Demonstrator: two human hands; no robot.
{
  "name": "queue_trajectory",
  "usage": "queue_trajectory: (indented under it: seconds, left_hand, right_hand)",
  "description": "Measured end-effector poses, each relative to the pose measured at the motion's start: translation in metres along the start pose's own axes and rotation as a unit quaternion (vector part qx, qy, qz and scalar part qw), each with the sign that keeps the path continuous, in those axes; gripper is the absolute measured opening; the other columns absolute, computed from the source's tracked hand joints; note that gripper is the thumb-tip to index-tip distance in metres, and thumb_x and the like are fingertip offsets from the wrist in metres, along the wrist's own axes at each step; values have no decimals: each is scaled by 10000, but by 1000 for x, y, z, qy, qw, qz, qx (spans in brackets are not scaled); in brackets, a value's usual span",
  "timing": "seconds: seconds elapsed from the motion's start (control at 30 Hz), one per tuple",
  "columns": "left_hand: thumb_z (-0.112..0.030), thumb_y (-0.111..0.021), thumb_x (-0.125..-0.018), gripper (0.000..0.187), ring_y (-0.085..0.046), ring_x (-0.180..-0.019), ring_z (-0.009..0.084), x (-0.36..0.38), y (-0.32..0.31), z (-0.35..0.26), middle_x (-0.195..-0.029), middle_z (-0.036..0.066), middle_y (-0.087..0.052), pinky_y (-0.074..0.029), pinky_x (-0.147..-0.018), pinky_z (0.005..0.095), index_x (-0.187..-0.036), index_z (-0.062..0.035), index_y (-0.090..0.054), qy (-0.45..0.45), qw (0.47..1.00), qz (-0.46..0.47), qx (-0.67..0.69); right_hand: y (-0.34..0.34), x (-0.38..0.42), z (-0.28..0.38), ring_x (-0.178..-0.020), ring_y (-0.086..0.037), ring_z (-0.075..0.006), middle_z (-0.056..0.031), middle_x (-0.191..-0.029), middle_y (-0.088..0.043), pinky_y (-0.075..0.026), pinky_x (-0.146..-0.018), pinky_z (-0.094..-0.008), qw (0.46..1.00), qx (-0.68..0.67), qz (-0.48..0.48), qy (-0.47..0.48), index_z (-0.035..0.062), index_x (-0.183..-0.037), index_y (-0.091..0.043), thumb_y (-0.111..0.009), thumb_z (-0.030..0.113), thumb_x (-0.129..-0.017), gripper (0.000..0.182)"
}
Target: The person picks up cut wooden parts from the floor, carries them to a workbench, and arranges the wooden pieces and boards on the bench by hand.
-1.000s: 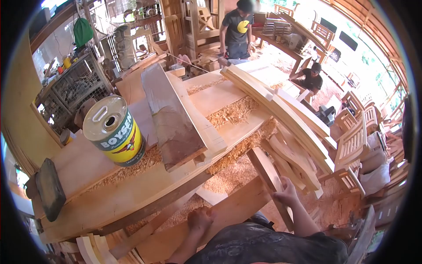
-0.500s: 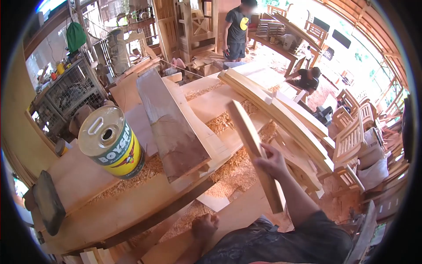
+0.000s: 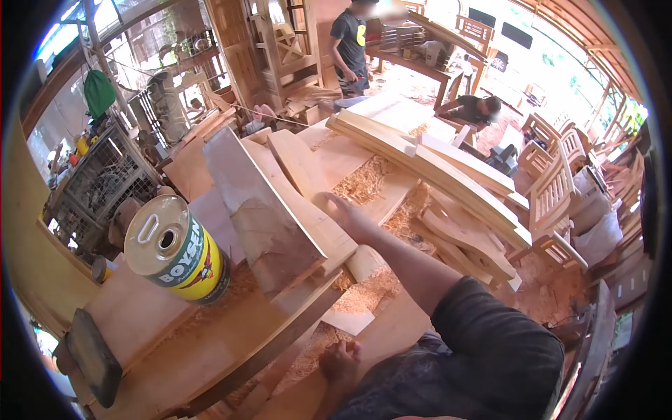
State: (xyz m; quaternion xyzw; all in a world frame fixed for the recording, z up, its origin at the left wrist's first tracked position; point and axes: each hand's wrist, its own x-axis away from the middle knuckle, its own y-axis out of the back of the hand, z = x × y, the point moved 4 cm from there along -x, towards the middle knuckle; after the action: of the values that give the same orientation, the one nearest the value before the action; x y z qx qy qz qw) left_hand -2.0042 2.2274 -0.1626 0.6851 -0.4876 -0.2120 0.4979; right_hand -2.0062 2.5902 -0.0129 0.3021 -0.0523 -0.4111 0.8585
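My right hand (image 3: 334, 208) is closed on a pale wooden piece (image 3: 297, 162), which lies on the workbench beside a long dark-faced board (image 3: 262, 220). The fingers are partly hidden behind the hand. My left hand (image 3: 341, 359) is low in the view near the bench's front edge, its fingers curled in and nothing visible in them. A green and yellow paint can (image 3: 194, 262) stands upright on the bench (image 3: 203, 353), left of the dark-faced board. Wood shavings (image 3: 364, 180) lie between the boards.
Stacked planks (image 3: 427, 168) and curved wooden parts (image 3: 465, 241) lie to the right. A dark flat block (image 3: 93, 357) is at the left edge. One person (image 3: 349, 45) stands beyond the bench; another (image 3: 476, 110) is low behind the planks. Wooden chairs (image 3: 553, 189) stand at right.
My right hand has moved forward and left, bringing the wooden piece from in front of the bench down beside the dark-faced board. The view has shifted slightly; my left hand stays curled.
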Motion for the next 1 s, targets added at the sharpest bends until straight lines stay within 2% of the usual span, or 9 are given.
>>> queue_trajectory:
  seconds: [0.13, 0.23, 0.33, 0.43, 0.47, 0.7, 0.8, 0.9, 1.0]
  left_hand:
    - [-523, -610, -949, 464, -745, -871, 364, -5, 0, 3, -939, 169, -764, -584, -822, 489, -937, -83, -756, -12, 1000, 2, 3]
    - [-514, -598, -960, 468, -747, -875, 366, -2, -4, 3, -949, 174, -765, -581, -829, 489, -934, -74, -755, -15, 1000, 20, -3]
    - [-508, -578, -974, 479, -745, -886, 375, -7, -7, 4, -960, 178, -765, -574, -843, 500, -932, -64, -750, -17, 1000, 18, -10]
    - [-506, -565, -980, 487, -741, -900, 390, -4, -4, 3, -968, 185, -765, -567, -852, 516, -946, -55, -745, -16, 999, 27, 11]
    - [-505, -563, -981, 489, -739, -905, 396, -4, -2, 2, -970, 188, -765, -564, -853, 522, -952, -52, -743, -20, 999, 34, 20]
    - [-507, -599, -950, 476, -733, -900, 418, -6, -20, 11, -960, 200, -761, -560, -843, 527, -963, -50, -730, -42, 999, 12, -21]
    - [-505, -603, -944, 471, -730, -867, 427, -4, -20, 10, -927, 202, -758, -558, -823, 537, -944, -52, -728, -42, 999, -5, -14]
    - [-496, -603, -942, 466, -724, -834, 433, -3, -15, 3, -898, 202, -754, -555, -801, 546, -934, -47, -729, -35, 999, -7, -7]
    - [-492, -604, -937, 467, -722, -823, 433, -2, -8, -2, -893, 202, -754, -554, -791, 547, -919, -43, -731, -35, 999, -18, -5]
  right_hand:
    - [9, 33, -12, -1317, -592, -483, -315, -1348, -658, -493, -1087, -509, 994, 32, 5, -101, 144, -1626, -360, -693, 468, -987, 791]
    - [5, 31, -47, -1217, -675, -429, -286, -1276, -705, -516, -1044, -478, 996, 45, -43, -71, 109, -1531, -519, -649, 499, -1017, 659]
    - [22, 22, -27, -1065, -723, -308, -231, -1173, -750, -540, -959, -437, 993, -94, 20, -75, 85, -1359, -678, -602, 483, -1053, 509]
    - [42, 2, 7, -945, -698, -235, -166, -1046, -763, -540, -894, -401, 988, -5, 96, -118, 49, -1279, -706, -544, 439, -1093, 461]
    - [38, -11, -3, -903, -712, -226, -164, -972, -764, -546, -871, -398, 990, -9, 69, -126, 42, -1218, -722, -532, 451, -1092, 469]
    - [27, -49, -20, -1093, -717, -402, -225, -1185, -746, -537, -976, -459, 993, 49, 32, -102, 137, -1301, -724, -517, 555, -1071, 520]
    - [32, -10, -9, -1167, -691, -370, -195, -1292, -726, -520, -1031, -473, 995, 8, 32, -90, 100, -1380, -663, -479, 575, -1091, 586]
    - [41, 30, -46, -1098, -729, -364, -203, -1275, -731, -554, -985, -482, 996, -27, 45, -78, 57, -1378, -654, -393, 674, -1078, 734]
    - [69, 111, -46, -1051, -744, -294, -203, -1166, -754, -596, -879, -429, 963, -86, 122, -224, 25, -1286, -692, -387, 695, -1071, 767]
